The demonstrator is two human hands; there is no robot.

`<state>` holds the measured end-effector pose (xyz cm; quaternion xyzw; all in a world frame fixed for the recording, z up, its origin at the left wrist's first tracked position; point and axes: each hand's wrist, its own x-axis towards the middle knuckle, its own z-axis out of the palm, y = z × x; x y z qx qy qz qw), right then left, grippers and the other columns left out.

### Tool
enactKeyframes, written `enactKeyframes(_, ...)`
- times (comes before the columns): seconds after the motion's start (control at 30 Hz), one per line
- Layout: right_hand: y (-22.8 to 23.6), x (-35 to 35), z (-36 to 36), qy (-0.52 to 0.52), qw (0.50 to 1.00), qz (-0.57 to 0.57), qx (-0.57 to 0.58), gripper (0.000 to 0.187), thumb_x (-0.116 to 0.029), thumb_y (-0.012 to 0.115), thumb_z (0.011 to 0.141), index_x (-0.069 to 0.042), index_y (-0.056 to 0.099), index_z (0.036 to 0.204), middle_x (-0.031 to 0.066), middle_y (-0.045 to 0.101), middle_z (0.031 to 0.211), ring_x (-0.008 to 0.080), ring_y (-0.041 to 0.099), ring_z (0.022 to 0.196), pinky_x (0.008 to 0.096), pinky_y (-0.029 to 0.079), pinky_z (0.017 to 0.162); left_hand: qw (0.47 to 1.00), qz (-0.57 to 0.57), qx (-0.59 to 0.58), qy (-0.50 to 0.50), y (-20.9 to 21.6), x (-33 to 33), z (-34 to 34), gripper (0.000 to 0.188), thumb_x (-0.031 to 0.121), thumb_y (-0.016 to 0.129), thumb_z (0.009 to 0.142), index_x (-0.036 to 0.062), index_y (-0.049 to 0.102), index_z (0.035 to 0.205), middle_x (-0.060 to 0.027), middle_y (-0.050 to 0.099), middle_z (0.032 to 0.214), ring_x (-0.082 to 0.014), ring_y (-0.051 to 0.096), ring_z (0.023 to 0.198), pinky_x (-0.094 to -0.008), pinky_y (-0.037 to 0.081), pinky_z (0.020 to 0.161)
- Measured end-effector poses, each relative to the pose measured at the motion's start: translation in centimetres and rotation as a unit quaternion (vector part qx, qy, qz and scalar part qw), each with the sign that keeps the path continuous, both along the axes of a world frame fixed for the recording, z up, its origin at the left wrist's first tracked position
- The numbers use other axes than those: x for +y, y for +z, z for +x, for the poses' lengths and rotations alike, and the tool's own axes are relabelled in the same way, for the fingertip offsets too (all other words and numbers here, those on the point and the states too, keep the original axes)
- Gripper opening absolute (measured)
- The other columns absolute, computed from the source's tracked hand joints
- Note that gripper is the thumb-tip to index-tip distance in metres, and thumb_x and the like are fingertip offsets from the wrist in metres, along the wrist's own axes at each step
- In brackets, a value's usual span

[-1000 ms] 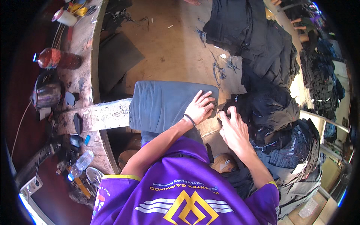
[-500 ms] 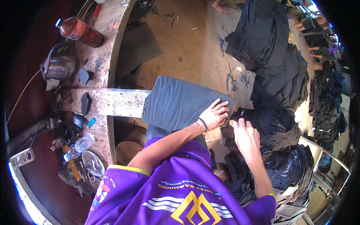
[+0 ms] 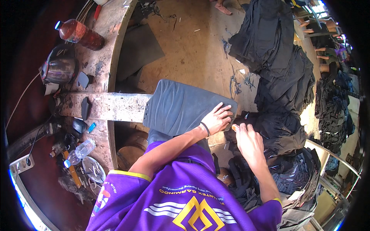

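A dark grey cloth piece with wrinkles across it lies over the end of a pale wooden plank. Small dots or holes run along its left edge. My left hand rests flat on its right end, fingers stretched out and a dark band round the wrist. Just right of that corner, my right hand is closed round a small tool with an orange end; the rest of the tool is hidden by my fingers, so its kind cannot be told.
Dark cloth heaps lie on the right. On the left bench are a bottle of red liquid, an iron-like dark appliance, a clear plastic bottle and a power strip. A bare foot shows at the far edge.
The view has shifted slightly. My right hand has brought the orange-ended tool a little to the left, nearer the cloth's corner. My left hand stays flat on the cloth.
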<state>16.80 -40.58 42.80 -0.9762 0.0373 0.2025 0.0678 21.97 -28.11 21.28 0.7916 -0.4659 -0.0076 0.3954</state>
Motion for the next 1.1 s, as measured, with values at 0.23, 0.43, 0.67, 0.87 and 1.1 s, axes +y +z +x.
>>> enactKeyframes(0.23, 0.5, -0.2, -0.1, 0.068, 0.993, 0.041, -0.084, 0.024, -0.026, 0.057, 0.103, -0.004, 0.060, 0.113, 0.0256, 0.063, 0.105, 0.0438, 0.070, 0.083, 0.0525, 0.056, 0.070, 1.000, -0.009, 0.000, 0.002, 0.3, 0.1, 0.2, 0.020, 0.022, 0.072, 0.085, 0.0128, 0.071, 0.103, -0.0028, 0.063, 0.131, -0.0252, 0.043, 0.145, -0.0513, 0.024, 0.126)
enactKeyframes(0.43, 0.6, 0.0, 0.7, 0.029, 0.998, 0.017, -0.053, 0.022, -0.020, 0.058, 0.101, 0.000, 0.062, 0.109, 0.0235, 0.063, 0.098, 0.0418, 0.070, 0.079, 0.0493, 0.058, 0.067, 1.000, -0.005, -0.012, 0.001, 0.2, 0.2, 0.0, 0.021, 0.021, 0.070, 0.086, 0.0117, 0.071, 0.104, -0.0042, 0.063, 0.131, -0.0268, 0.044, 0.144, -0.0514, 0.024, 0.127)
enactKeyframes(0.67, 0.2, -0.4, 1.0, 0.013, 0.999, -0.030, 0.024, 0.021, -0.016, 0.062, 0.097, -0.002, 0.059, 0.113, 0.0207, 0.061, 0.102, 0.0418, 0.069, 0.084, 0.0506, 0.056, 0.070, 1.000, -0.022, -0.004, 0.004, -0.2, -0.1, -0.1, 0.021, 0.021, 0.071, 0.086, 0.0114, 0.070, 0.104, -0.0045, 0.063, 0.132, -0.0266, 0.044, 0.144, -0.0513, 0.024, 0.127)
enactKeyframes(0.87, -0.1, -0.5, 1.1, 0.000, 0.992, -0.056, 0.111, 0.024, -0.020, 0.060, 0.099, -0.002, 0.058, 0.114, 0.0226, 0.057, 0.110, 0.0388, 0.070, 0.090, 0.0510, 0.058, 0.075, 1.000, -0.005, -0.010, 0.008, -0.2, -0.1, 0.0, 0.016, 0.022, 0.071, 0.087, 0.0143, 0.071, 0.101, -0.0021, 0.062, 0.133, -0.0240, 0.041, 0.146, -0.0508, 0.024, 0.126)
enactKeyframes(1.1, 0.0, -0.5, 0.1, 0.057, 0.998, -0.005, -0.002, 0.030, -0.029, 0.056, 0.103, -0.003, 0.061, 0.116, 0.0236, 0.063, 0.102, 0.0408, 0.071, 0.073, 0.0500, 0.058, 0.066, 1.000, -0.003, 0.000, -0.002, 0.0, 0.1, 0.2, 0.020, 0.022, 0.071, 0.086, 0.0125, 0.072, 0.103, -0.0034, 0.063, 0.130, -0.0259, 0.043, 0.144, -0.0510, 0.025, 0.126)
